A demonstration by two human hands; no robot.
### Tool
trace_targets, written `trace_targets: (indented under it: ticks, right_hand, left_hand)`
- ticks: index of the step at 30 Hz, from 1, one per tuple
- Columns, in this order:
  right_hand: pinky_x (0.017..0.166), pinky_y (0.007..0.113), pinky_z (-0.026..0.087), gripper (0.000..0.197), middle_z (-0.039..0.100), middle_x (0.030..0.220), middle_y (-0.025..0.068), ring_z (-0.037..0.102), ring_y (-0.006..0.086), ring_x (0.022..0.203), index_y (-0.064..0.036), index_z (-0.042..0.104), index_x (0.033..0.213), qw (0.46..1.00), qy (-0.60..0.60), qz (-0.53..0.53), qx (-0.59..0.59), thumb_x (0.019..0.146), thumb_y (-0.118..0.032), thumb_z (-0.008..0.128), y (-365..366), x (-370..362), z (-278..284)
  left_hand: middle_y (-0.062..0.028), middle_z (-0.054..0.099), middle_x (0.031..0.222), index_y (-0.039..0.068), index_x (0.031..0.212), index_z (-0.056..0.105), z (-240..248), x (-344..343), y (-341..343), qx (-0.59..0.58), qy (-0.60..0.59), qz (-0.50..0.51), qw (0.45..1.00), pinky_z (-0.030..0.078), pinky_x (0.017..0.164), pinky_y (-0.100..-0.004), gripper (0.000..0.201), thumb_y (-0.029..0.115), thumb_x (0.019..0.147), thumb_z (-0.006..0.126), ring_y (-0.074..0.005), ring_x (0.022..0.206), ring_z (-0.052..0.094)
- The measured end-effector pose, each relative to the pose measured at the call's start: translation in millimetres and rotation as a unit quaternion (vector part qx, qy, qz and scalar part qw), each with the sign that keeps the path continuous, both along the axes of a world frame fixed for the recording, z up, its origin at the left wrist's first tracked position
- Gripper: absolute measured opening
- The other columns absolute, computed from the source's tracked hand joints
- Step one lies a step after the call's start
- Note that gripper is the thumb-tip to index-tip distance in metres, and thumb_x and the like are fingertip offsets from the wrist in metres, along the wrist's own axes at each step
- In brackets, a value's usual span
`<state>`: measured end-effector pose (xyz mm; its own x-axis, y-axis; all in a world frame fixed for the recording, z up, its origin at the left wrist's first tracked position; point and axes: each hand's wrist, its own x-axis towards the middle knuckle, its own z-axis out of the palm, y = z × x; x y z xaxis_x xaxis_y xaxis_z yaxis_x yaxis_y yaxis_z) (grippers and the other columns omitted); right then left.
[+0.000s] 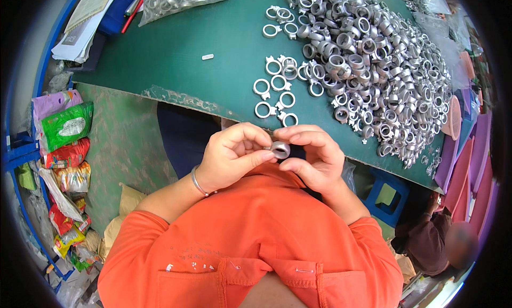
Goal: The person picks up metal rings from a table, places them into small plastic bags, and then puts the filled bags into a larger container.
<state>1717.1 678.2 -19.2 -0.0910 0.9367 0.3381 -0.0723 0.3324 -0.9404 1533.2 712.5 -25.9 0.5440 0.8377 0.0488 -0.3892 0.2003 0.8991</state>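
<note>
Just off the near table edge, my left hand [232,151] pinches a grey metal ring [280,150] between thumb and fingers, the ring's round opening showing. A metal bangle [199,182] circles the left wrist. Around the ring's right side curves my right hand [317,154], thumb and forefinger apart; whether a fingertip touches the ring I cannot tell. Several similar rings with small lugs [265,110] lie flat on the green table [176,63], ahead of my hands. To their right spreads a large heap of such metal rings [368,57].
A clear bag of rings [181,1], a red pen [131,16] and papers [85,25] lie at the far left. Colourful packets [67,126] fill a blue rack on the left. A blue stool [385,196] stands under the table's right end, near another person [429,244].
</note>
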Motion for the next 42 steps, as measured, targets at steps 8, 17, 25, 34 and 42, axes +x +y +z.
trace_targets:
  ticks: [8,17,25,34,42]
  right_hand:
    - [0.072,0.032,0.045,0.022,0.060,0.090,0.0117,0.057,0.0260,0.082,-0.0007,0.059,0.088,0.942,-0.293,-0.162,0.033,0.068,0.003,0.068,9.0,22.1,3.1]
    - [0.073,0.035,0.044,0.035,0.060,0.096,0.0115,0.055,0.0288,0.085,-0.0023,0.056,0.096,0.915,-0.373,-0.150,0.048,0.065,0.000,0.071,10.5,10.8,-6.2]
    - [0.078,0.027,0.050,0.038,0.057,0.104,0.0142,0.059,0.0158,0.090,0.0002,0.045,0.105,0.993,-0.004,-0.064,-0.096,0.074,0.008,0.066,-1.3,8.7,-8.7]
    - [0.081,0.031,0.050,0.042,0.054,0.109,0.0178,0.059,0.0206,0.094,-0.0011,0.041,0.109,0.992,0.085,0.011,-0.096,0.074,0.012,0.062,-5.4,0.8,-13.3]
    - [0.075,0.030,0.051,0.042,0.054,0.110,0.0184,0.059,0.0195,0.092,-0.0014,0.041,0.109,0.999,-0.031,0.007,0.013,0.074,0.010,0.063,-1.1,0.9,-18.3]
  left_hand:
    - [-0.0116,0.060,0.086,-0.004,0.090,0.055,-17.4,-34.2,-14.8,-0.158,0.153,-0.017,0.975,0.054,0.069,-0.0274,0.010,-0.005,0.081,0.059,-0.0176,0.075,0.064]
    - [-0.0131,0.062,0.087,-0.001,0.095,0.055,-25.9,-29.6,-8.2,-0.397,-0.039,-0.052,0.916,0.055,0.063,-0.0276,0.010,0.005,0.086,0.056,-0.0162,0.070,0.063]
    - [-0.0171,0.062,0.098,-0.006,0.106,0.053,-33.0,-17.8,-5.9,-0.359,0.140,-0.003,0.923,0.053,0.072,-0.0264,0.023,0.003,0.086,0.056,-0.0209,0.085,0.064]
    - [-0.0093,0.063,0.090,-0.004,0.096,0.060,8.6,-4.2,2.6,-0.161,0.057,-0.058,0.984,0.053,0.065,-0.0225,0.013,0.000,0.083,0.059,-0.0123,0.075,0.062]
    - [-0.0110,0.062,0.093,-0.005,0.097,0.057,8.1,-2.5,6.7,-0.138,0.013,-0.050,0.989,0.053,0.066,-0.0228,0.016,-0.003,0.081,0.061,-0.0123,0.078,0.061]
